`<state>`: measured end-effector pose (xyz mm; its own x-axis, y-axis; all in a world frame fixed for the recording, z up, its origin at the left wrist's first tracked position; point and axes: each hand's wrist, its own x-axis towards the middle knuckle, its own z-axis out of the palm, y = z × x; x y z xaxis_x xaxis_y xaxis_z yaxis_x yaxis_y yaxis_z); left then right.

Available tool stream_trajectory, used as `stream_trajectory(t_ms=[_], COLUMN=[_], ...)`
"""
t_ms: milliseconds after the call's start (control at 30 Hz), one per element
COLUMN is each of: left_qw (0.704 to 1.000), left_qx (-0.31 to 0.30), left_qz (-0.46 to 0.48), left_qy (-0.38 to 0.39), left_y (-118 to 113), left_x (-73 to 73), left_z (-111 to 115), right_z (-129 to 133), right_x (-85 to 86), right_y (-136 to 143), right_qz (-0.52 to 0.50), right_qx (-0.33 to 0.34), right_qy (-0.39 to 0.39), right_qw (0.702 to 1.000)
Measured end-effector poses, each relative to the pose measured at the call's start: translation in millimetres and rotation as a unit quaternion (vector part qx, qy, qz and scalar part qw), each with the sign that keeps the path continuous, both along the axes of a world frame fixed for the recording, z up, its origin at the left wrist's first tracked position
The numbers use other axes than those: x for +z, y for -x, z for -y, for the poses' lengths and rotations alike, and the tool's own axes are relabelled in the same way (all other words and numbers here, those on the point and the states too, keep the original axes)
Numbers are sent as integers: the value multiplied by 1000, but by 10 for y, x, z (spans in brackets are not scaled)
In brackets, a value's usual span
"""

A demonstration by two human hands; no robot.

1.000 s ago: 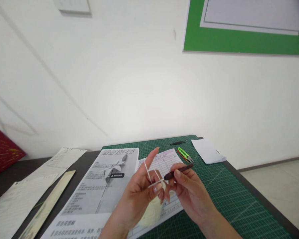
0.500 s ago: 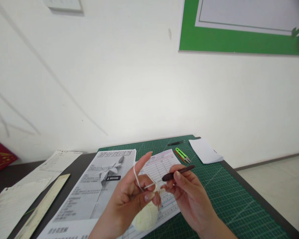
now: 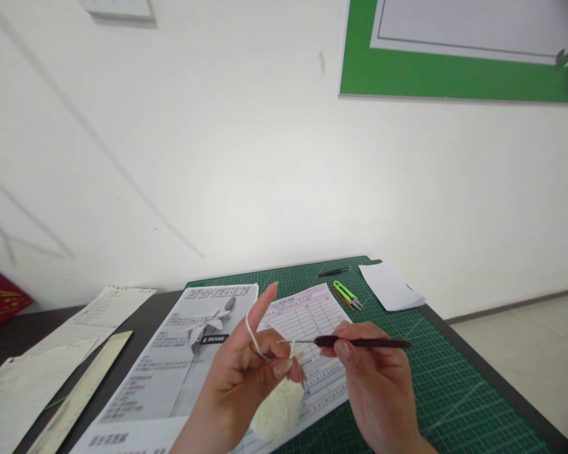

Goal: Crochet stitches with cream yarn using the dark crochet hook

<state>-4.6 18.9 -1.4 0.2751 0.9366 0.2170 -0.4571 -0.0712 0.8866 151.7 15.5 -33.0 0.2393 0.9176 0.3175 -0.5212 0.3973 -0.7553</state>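
My right hand (image 3: 376,372) grips a crochet hook (image 3: 373,342) by its dark brown handle. The thin metal shaft points left, its tip close to my left fingers. My left hand (image 3: 246,372) pinches a small piece of cream crochet work (image 3: 297,354) between thumb and fingers. Its index finger stands raised, with white yarn (image 3: 252,334) looped around it. Below the hands a ball of cream yarn (image 3: 277,413) rests on the printed form (image 3: 319,315), partly covered by my left hand. Fingers hide part of the stitches.
Green snips (image 3: 345,294) and dark tweezers (image 3: 334,272) lie on the green cutting mat (image 3: 445,378). White paper (image 3: 390,287) is at the right. A printed sheet with a flower picture (image 3: 170,353), handwritten pages (image 3: 104,312) and a ruler-like strip (image 3: 82,391) lie left. A wall rises behind.
The crochet hook has swung from a slanted to a nearly level position, its shaft now showing by the left fingers. My left index finger has shifted slightly left.
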Motion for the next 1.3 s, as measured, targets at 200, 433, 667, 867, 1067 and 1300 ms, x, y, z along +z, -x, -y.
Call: stream_trajectory(t_ms=[200,433,667,867,1067,1300], left_qw=[995,982,978,979,960,964], left_qx=[88,-86,-115,-141,-229,-214], left_qz=[-25,160,144,128,159,152], left_qy=[-34,50,93,72,-32,-36], left_y=[-114,-115,-18,38,70,63], left_x=[-55,-20,70,-8,-190,-167], left_z=[11,-3,53,58,-23,27], right_z=[117,75,46,56,81,87], right_x=[-9,-25,10,34,119,144], right_y=[-69,-82,118,102,79,37], right_qz=[300,365,-48,-119,-121,-117], right_qx=[-189,-155,155,260,252,255], right_qy=[-231,-331,-2,50,29,-2], right_qw=[906,856,987,957,960,960])
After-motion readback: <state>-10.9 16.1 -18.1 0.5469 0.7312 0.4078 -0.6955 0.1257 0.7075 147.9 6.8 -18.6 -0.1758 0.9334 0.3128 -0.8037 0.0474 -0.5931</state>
